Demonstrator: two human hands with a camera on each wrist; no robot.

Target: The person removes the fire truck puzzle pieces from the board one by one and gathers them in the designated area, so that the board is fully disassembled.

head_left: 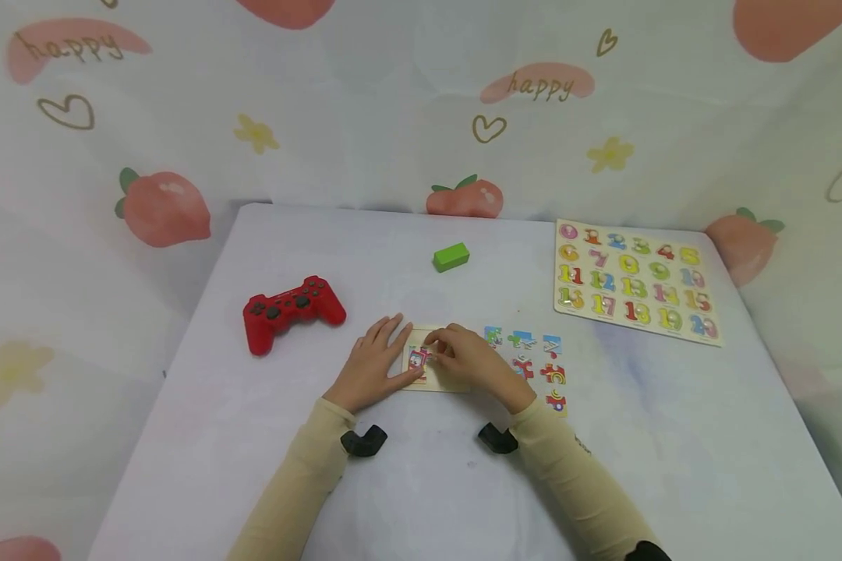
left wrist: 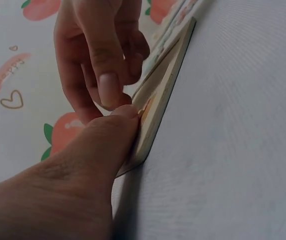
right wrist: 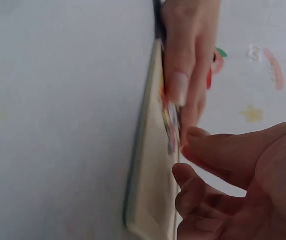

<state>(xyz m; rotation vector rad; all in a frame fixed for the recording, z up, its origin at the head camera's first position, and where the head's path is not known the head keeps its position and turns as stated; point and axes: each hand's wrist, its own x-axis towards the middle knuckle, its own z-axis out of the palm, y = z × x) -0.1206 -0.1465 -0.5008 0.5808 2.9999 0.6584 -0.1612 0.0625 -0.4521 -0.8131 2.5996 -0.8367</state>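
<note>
My left hand lies on the left part of a small pale wooden puzzle board, its fingers stretched out. In the left wrist view its thumb presses near the board's edge. Beside the thumb, a bright cartoon puzzle piece lies on the board. My right hand bends over the board, thumb and fingers curled close together near that piece. Whether a piece is pinched between those fingertips is hidden. To the right, several loose puzzle pieces lie in rough rows, some partly covered by the right hand.
A red game controller lies to the left. A green block sits farther back. At the back right lies a large number puzzle board. The white table meets a peach-patterned cloth behind.
</note>
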